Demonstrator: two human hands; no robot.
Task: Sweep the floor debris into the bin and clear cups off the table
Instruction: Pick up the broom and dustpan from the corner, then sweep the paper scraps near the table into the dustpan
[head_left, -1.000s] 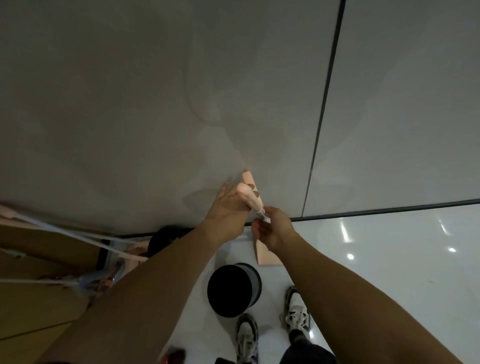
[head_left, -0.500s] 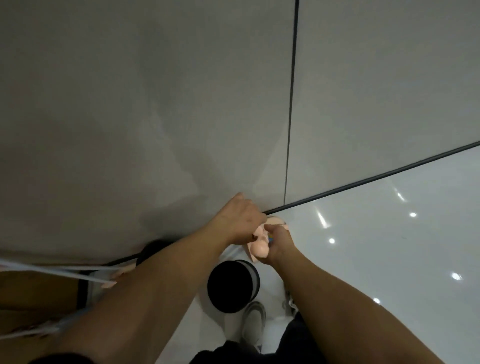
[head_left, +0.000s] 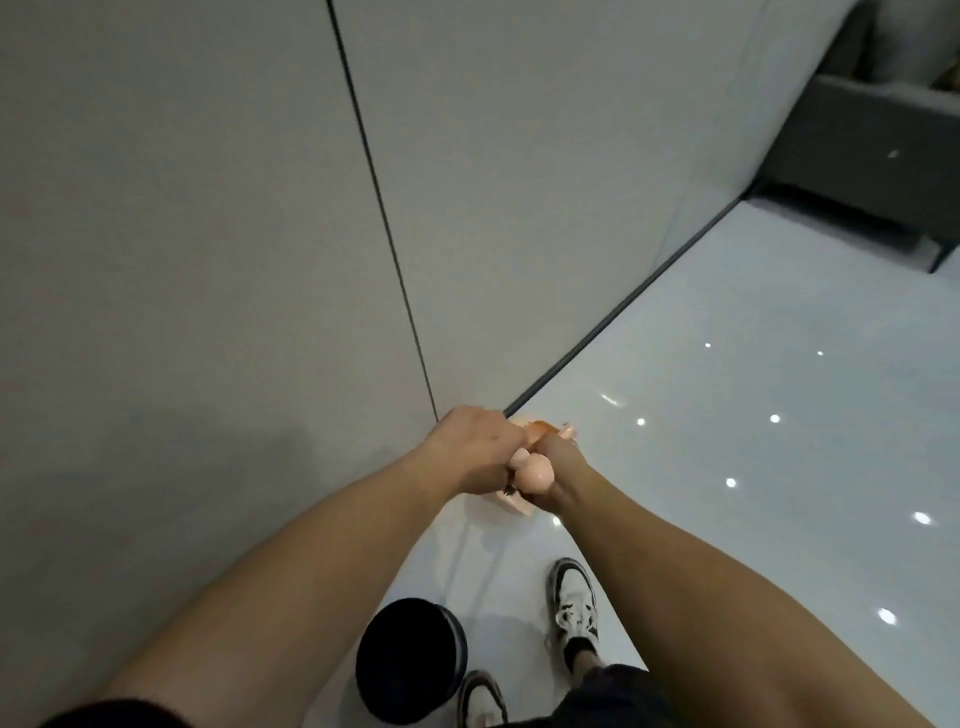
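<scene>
Gripping pale peach, glossy, round-ended broom and dustpan handles (head_left: 535, 475) mid-frame: left hand (head_left: 475, 449) and right hand (head_left: 558, 467) both curled tight; black bin (head_left: 410, 660) at bottom.

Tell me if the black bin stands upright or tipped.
Upright: the black bin stands on the floor, its round dark opening facing up.

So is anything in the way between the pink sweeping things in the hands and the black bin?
Nothing visible. The bin stands open-topped on the floor below the left hand and right hand gripping the peach handles.
</scene>
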